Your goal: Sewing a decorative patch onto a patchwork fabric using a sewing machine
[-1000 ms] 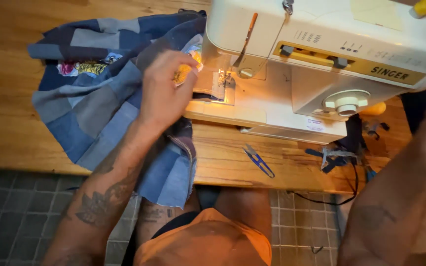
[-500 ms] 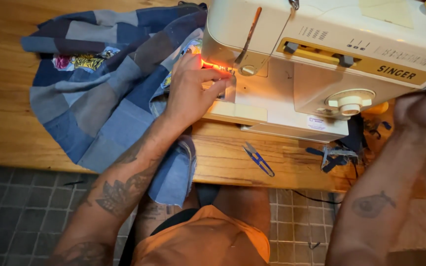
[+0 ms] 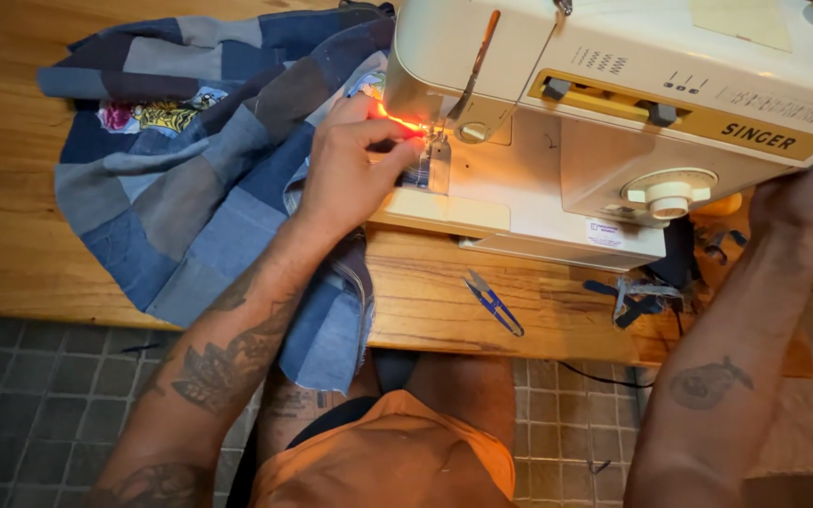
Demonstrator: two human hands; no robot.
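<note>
the left hand [image 3: 350,169] lies on the patchwork denim cloth [image 3: 190,188] right at the needle area of the cream sewing machine [image 3: 613,122]. its fingers [image 3: 383,127] are bent and drawn together at the presser foot [image 3: 435,160], pressing or pinching the cloth there; the machine's lamp lights the fingertips orange, and i cannot tell whether they grip a fold or only hold it down. the cloth, made of blue and grey squares with one colourful printed patch [image 3: 157,115], spreads over the wooden desk [image 3: 11,207] to the left of the machine, and one corner hangs over the front edge of the desk toward the person's lap.

the right hand [image 3: 806,198] is at the right end of the machine, beside the round dial [image 3: 668,193]. only its back shows and the fingers are hidden behind the machine body, so its state cannot be told.

small blue-handled thread snips [image 3: 493,303] lie on the desk in front of the machine, apart from both hands. a grey tiled floor [image 3: 39,395] shows below.
</note>
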